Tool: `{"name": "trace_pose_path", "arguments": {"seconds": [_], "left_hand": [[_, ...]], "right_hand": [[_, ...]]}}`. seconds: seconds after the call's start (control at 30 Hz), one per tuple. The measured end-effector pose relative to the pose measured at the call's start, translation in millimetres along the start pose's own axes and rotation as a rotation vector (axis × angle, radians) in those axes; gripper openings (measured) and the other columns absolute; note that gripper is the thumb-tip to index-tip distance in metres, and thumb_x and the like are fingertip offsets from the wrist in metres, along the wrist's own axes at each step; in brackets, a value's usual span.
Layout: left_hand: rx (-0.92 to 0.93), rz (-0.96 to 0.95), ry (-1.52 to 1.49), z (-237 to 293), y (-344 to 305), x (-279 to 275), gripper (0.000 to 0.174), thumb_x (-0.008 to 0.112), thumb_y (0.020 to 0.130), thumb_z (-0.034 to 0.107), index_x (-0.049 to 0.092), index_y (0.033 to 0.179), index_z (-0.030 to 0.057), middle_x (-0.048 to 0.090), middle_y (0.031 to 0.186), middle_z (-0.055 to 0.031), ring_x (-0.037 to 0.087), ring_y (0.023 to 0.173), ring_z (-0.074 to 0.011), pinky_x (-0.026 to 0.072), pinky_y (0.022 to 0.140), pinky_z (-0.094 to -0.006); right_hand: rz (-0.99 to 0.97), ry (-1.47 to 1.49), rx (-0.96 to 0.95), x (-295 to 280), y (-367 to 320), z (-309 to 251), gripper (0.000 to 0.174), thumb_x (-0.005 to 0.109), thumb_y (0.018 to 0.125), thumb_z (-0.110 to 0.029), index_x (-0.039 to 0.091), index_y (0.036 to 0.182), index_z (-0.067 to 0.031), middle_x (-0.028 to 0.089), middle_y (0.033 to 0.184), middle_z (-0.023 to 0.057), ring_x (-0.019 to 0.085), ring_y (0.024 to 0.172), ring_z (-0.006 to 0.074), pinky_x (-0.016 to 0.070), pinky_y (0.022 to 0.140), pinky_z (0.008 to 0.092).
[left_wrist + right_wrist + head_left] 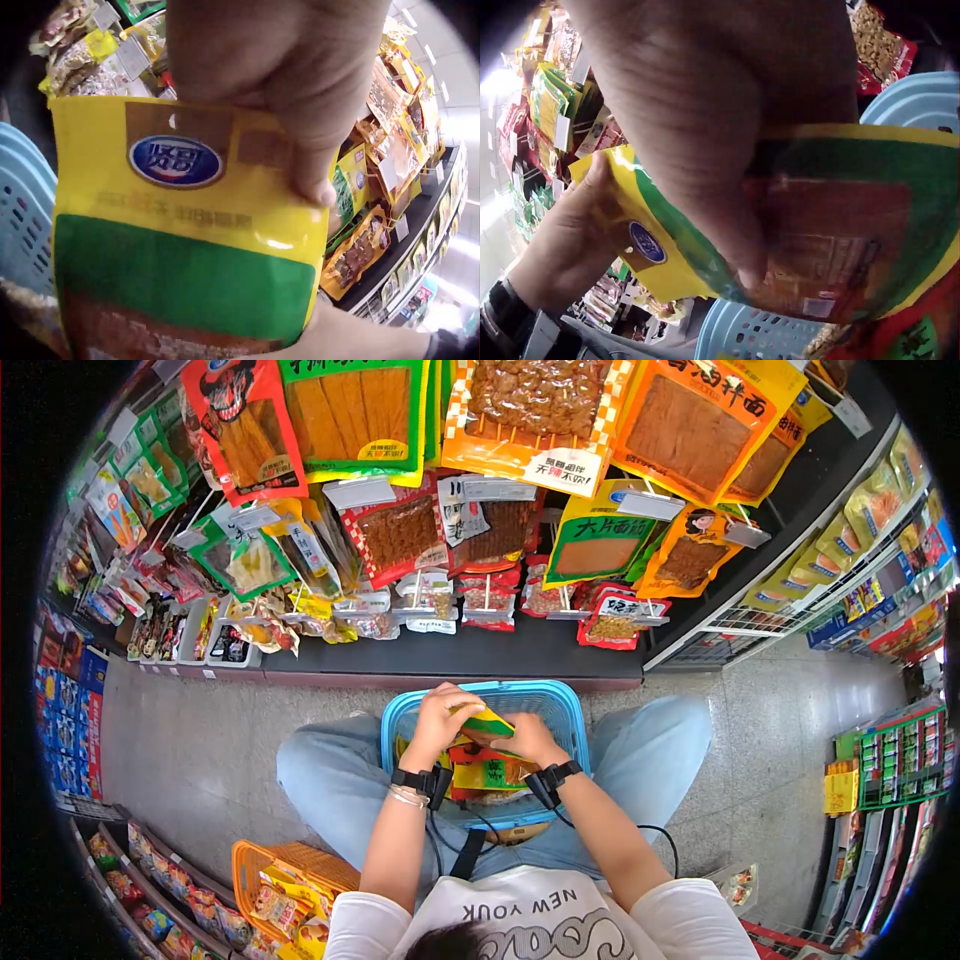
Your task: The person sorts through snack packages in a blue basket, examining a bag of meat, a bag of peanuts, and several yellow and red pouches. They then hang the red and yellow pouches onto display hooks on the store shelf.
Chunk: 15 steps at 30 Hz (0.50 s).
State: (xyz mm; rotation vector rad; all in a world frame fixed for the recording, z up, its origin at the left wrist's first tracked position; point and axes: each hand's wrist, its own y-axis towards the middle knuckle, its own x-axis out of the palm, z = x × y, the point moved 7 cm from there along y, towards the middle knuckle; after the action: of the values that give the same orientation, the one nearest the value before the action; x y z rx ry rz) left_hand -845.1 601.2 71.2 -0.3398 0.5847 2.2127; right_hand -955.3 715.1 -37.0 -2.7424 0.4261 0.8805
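Over a blue plastic basket (520,688), both hands hold one yellow and green snack packet (490,725). My left hand (440,718) grips its yellow top end, thumb on the face near a blue oval logo in the left wrist view. At the other end, my right hand (530,740) pinches the packet (840,240), thumb lying across its brownish window in the right wrist view. The packet is tilted, and hands hide part of it in each view. Several colourful snack packets (495,772) lie in the basket beneath, between the person's legs.
A dark shelf (450,660) ahead carries hanging snack packets, including a green and yellow one (598,540). An orange basket (255,850) with packets stands at lower left. Wire racks (770,615) flank the right side. Cables (655,835) run from the wrist straps.
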Motion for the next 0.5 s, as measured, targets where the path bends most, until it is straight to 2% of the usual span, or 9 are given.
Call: {"name": "trace_pose_path", "arguments": {"seconds": [0.13, 0.17, 0.27, 0.3, 0.33, 0.37, 0.4, 0.47, 0.5], "left_hand": [[-0.1, 0.184, -0.038, -15, -5, -8, 0.005, 0.071, 0.072, 0.008, 0.069, 0.074, 0.0038, 0.066, 0.072, -0.0071, 0.06, 0.073, -0.0208, 0.0483, 0.07, -0.0321], [-0.154, 0.197, -0.017, -30, -7, -11, 0.018, 0.073, 0.071, 0.01, 0.069, 0.087, 0.0046, 0.067, 0.085, -0.0089, 0.06, 0.085, -0.0233, 0.0474, 0.077, -0.0335], [-0.058, 0.504, 0.265, -35, -15, -36, 0.044, 0.076, 0.069, 0.015, 0.061, 0.109, 0.0056, 0.062, 0.107, -0.0123, 0.056, 0.101, -0.0267, 0.0437, 0.086, -0.0371], [-0.275, 0.477, 0.134, -76, -24, -32, 0.064, 0.078, 0.069, 0.02, 0.049, 0.124, 0.0046, 0.053, 0.123, -0.015, 0.05, 0.111, -0.0302, 0.0388, 0.094, -0.0401], [-0.284, 0.518, 0.008, -102, -29, -27, 0.069, 0.078, 0.07, 0.024, 0.046, 0.126, 0.0013, 0.052, 0.122, -0.0192, 0.05, 0.112, -0.0323, 0.0377, 0.096, -0.041], [-0.355, 0.529, 0.075, -112, -36, -21, 0.069, 0.077, 0.072, 0.025, 0.044, 0.127, -0.0003, 0.051, 0.123, -0.0211, 0.049, 0.114, -0.0317, 0.0377, 0.097, -0.0406], [-0.426, 0.54, 0.144, -112, -41, -17, 0.069, 0.077, 0.073, 0.025, 0.043, 0.127, -0.0018, 0.05, 0.124, -0.023, 0.048, 0.115, -0.0311, 0.0378, 0.097, -0.0401], [-0.509, 0.371, -0.106, -110, -40, 4, 0.069, 0.075, 0.076, 0.025, 0.04, 0.129, -0.0025, 0.053, 0.12, -0.0217, 0.052, 0.111, -0.0265, 0.0421, 0.092, -0.0364], [-0.606, 0.249, -0.46, -101, -40, 20, 0.06, 0.074, 0.078, 0.024, 0.046, 0.125, -0.0014, 0.06, 0.111, -0.0149, 0.058, 0.098, -0.0194, 0.0469, 0.084, -0.0317]], "right_hand": [[0.005, 0.161, 0.033, 22, 1, 22, 0.027, 0.073, 0.073, -0.021, 0.066, 0.087, 0.0003, 0.066, 0.081, 0.0177, 0.065, 0.074, 0.0276, 0.0487, 0.069, 0.0356], [-0.011, 0.204, 0.062, 19, -1, 19, 0.026, 0.072, 0.075, -0.02, 0.066, 0.089, 0.0002, 0.067, 0.082, 0.0156, 0.065, 0.074, 0.0239, 0.0487, 0.069, 0.0341], [0.006, 0.399, 0.132, 1, -11, 13, 0.023, 0.07, 0.079, -0.017, 0.066, 0.093, 0.0003, 0.068, 0.083, 0.0092, 0.063, 0.073, 0.0157, 0.0488, 0.068, 0.0312], [0.054, 0.504, 0.14, -1, -10, 21, 0.021, 0.069, 0.08, -0.016, 0.066, 0.093, 0.0005, 0.068, 0.084, 0.007, 0.062, 0.073, 0.0148, 0.0489, 0.068, 0.0311], [0.101, 0.609, 0.149, -4, -12, 28, 0.02, 0.069, 0.081, -0.014, 0.066, 0.094, 0.0006, 0.068, 0.084, 0.0048, 0.062, 0.073, 0.0138, 0.049, 0.067, 0.031], [0.089, 0.706, 0.254, -12, -16, 24, 0.022, 0.067, 0.083, -0.014, 0.065, 0.099, 0.0004, 0.066, 0.093, 0.0029, 0.062, 0.08, 0.0137, 0.049, 0.072, 0.0304], [0.119, 0.795, 0.254, -17, -15, 21, 0.024, 0.067, 0.084, -0.014, 0.063, 0.102, 0.0, 0.065, 0.096, 0.0036, 0.061, 0.083, 0.0136, 0.0487, 0.074, 0.0302], [0.18, 0.973, 0.254, -24, -14, 18, 0.028, 0.067, 0.084, -0.014, 0.06, 0.108, -0.0009, 0.063, 0.103, 0.005, 0.06, 0.09, 0.0134, 0.0479, 0.079, 0.0299], [0.137, 1.06, 0.254, -24, -13, 16, 0.034, 0.066, 0.085, -0.014, 0.056, 0.115, -0.0017, 0.06, 0.111, 0.0056, 0.057, 0.098, 0.0137, 0.0462, 0.085, 0.0306]]}}
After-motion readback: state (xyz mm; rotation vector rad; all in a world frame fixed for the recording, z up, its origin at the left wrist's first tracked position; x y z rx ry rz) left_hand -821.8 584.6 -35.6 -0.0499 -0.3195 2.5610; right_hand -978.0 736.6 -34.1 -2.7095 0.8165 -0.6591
